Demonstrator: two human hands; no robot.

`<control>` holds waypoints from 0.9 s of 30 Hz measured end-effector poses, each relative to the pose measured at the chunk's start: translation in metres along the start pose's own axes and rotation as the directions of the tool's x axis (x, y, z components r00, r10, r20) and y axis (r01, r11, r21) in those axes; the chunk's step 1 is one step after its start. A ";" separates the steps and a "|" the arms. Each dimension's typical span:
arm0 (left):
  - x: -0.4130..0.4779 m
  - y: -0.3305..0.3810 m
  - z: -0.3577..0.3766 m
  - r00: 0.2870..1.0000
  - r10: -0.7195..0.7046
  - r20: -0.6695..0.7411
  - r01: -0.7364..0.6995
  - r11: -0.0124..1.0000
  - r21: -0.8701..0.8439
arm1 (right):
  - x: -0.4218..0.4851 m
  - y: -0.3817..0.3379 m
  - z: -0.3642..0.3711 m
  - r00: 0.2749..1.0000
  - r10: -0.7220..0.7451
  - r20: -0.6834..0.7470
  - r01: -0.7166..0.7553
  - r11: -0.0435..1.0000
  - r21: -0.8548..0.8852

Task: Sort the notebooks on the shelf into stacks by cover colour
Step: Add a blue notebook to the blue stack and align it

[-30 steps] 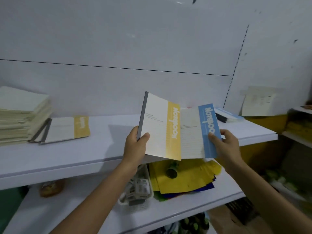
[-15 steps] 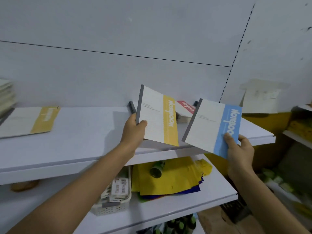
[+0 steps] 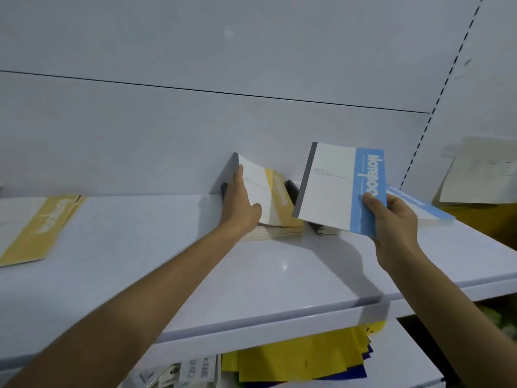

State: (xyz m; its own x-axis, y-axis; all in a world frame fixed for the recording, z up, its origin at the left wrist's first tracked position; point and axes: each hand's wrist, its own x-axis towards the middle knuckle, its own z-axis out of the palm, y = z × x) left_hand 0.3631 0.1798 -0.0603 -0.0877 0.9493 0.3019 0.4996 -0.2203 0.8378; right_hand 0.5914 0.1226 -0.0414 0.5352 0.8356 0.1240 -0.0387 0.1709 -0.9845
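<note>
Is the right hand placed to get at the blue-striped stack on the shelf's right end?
Likely yes: the right hand, gripping a blue-striped notebook, hangs right beside the blue-striped stack, and nothing lies between them or on top of it.

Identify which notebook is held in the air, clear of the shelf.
The blue-banded notebook, pinched by the right hand; the yellow-banded notebook in the left hand rests on a stack.

Glossy smooth white shelf (image 3: 279,264); matt paper notebook (image 3: 330,189) covers.
</note>
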 end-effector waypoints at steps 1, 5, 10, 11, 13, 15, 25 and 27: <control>-0.001 -0.002 0.001 0.999 0.052 0.009 -0.053 0.988 0.148 | 0.005 0.001 0.005 1.000 -0.003 0.007 0.003 1.000 0.003; -0.006 -0.005 0.002 0.926 0.254 0.280 -0.354 0.843 0.406 | 0.018 0.000 0.027 0.999 0.000 0.049 -0.001 1.000 0.017; -0.013 -0.015 -0.012 0.878 0.279 0.388 -0.454 0.743 0.492 | 0.034 -0.005 0.051 0.994 -0.004 0.112 0.002 1.000 0.023; -0.014 -0.017 -0.013 0.865 0.306 0.397 -0.486 0.706 0.515 | 0.036 -0.005 0.055 0.992 -0.008 0.129 0.004 1.000 0.026; -0.014 -0.019 -0.014 0.859 0.307 0.410 -0.496 0.698 0.516 | 0.040 -0.005 0.062 0.988 -0.007 0.157 0.003 1.000 0.026; -0.014 -0.019 -0.014 0.863 0.305 0.402 -0.487 0.713 0.505 | 0.041 -0.002 0.069 0.983 0.001 0.185 -0.005 1.000 0.017; -0.010 -0.027 -0.011 0.788 0.502 0.355 -0.612 0.584 0.533 | 0.046 0.017 0.073 0.979 0.034 0.202 -0.040 0.999 0.024; -0.010 -0.027 -0.011 0.777 0.512 0.365 -0.625 0.563 0.541 | 0.047 0.017 0.071 0.977 0.042 0.211 -0.052 0.998 0.039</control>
State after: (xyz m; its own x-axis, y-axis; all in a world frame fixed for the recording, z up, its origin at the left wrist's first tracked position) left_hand 0.3407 0.1737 -0.0808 0.5023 0.7070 0.4979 0.8023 -0.5958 0.0364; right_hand 0.5562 0.2018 -0.0433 0.3434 0.9333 0.1054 -0.0995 0.1477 -0.9840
